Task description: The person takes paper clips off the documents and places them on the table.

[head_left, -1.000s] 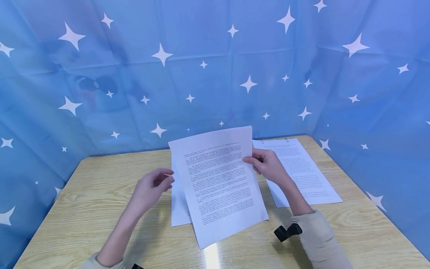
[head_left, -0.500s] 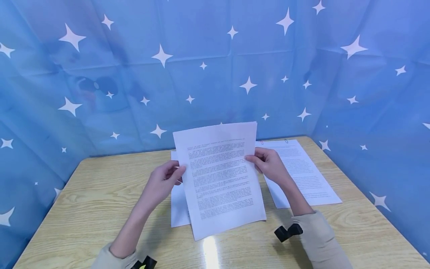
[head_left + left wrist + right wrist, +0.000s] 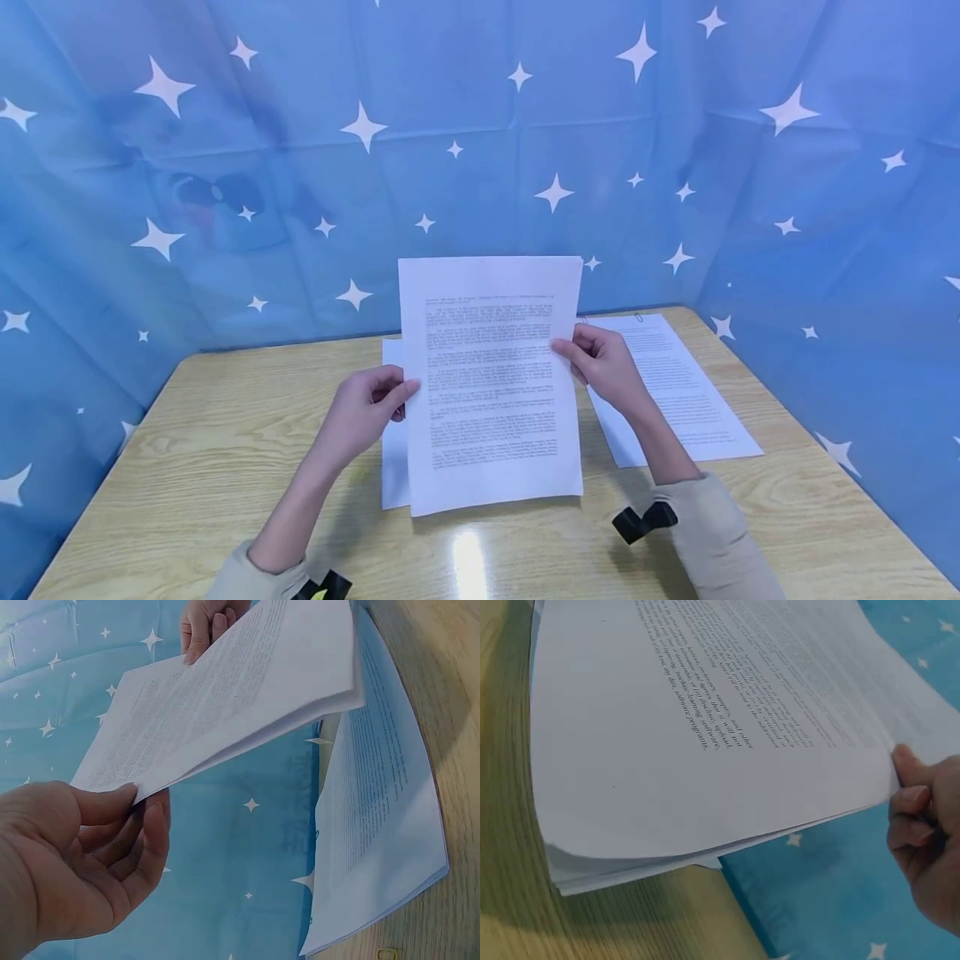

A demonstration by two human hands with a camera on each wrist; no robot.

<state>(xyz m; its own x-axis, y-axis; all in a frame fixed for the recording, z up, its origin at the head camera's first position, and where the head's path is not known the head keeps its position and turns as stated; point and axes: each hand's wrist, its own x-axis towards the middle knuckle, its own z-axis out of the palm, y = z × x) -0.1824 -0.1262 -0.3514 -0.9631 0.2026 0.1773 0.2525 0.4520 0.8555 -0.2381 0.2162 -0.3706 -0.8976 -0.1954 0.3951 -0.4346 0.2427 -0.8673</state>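
Note:
A stack of printed sheets [image 3: 491,375] is held up nearly upright over the table, its several layers showing along the edge in the right wrist view. My left hand [image 3: 367,408] pinches its left edge, thumb on the printed face and fingers behind. On the opposite edge my right hand [image 3: 603,362] grips the stack the same way, a little higher. Behind it, mostly hidden, more white paper [image 3: 393,471] lies on the table. To the right rests another printed stack [image 3: 675,392], partly covered by my right hand and forearm, with paper clips [image 3: 638,317] on its top edge.
The wooden table [image 3: 247,433] ends at a blue star-patterned curtain [image 3: 450,192] behind and at both sides. A small yellow paper clip [image 3: 387,953] lies on the table in the left wrist view. Dark straps [image 3: 643,521] sit at my cuffs.
My left hand has come in from the left and taken hold of the stack's left edge. The stack has turned from tilted to nearly straight and risen slightly; my right hand keeps its grip.

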